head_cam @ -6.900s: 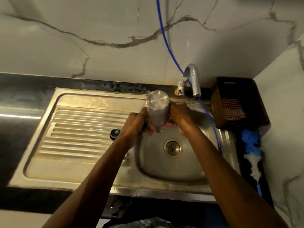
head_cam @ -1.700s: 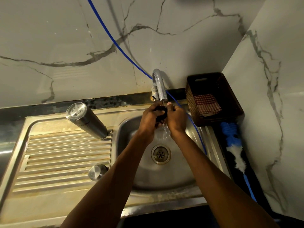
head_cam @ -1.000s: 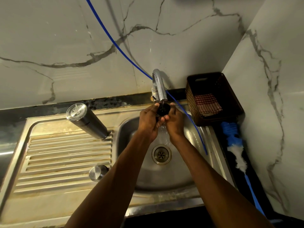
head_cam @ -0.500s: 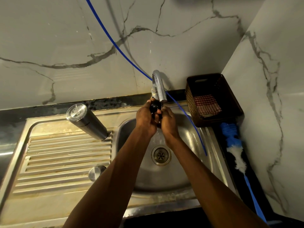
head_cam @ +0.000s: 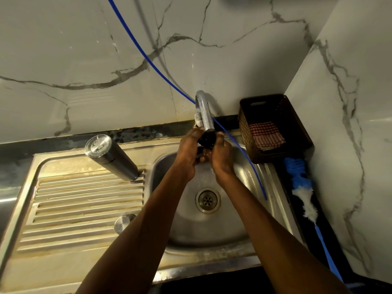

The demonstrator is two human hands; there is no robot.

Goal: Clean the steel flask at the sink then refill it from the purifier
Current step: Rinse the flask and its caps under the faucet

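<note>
The steel flask stands upside down on the ribbed drainboard, left of the basin, untouched. A small steel cap lies on the drainboard near my left forearm. My left hand and my right hand both hold a small black stopper directly under the spout of the steel tap. Water runs over it and falls toward the drain. How far my fingers wrap the stopper is partly hidden.
A blue hose runs down the marble wall, past the tap, into the basin's right side. A dark basket with a checked cloth sits in the back right corner. A blue-handled brush lies along the right edge.
Earlier, both hands held the flask over the basin; it now stands inverted on the drainboard. Over the last second the hands keep turning the black stopper under the running tap, shifting slightly.
</note>
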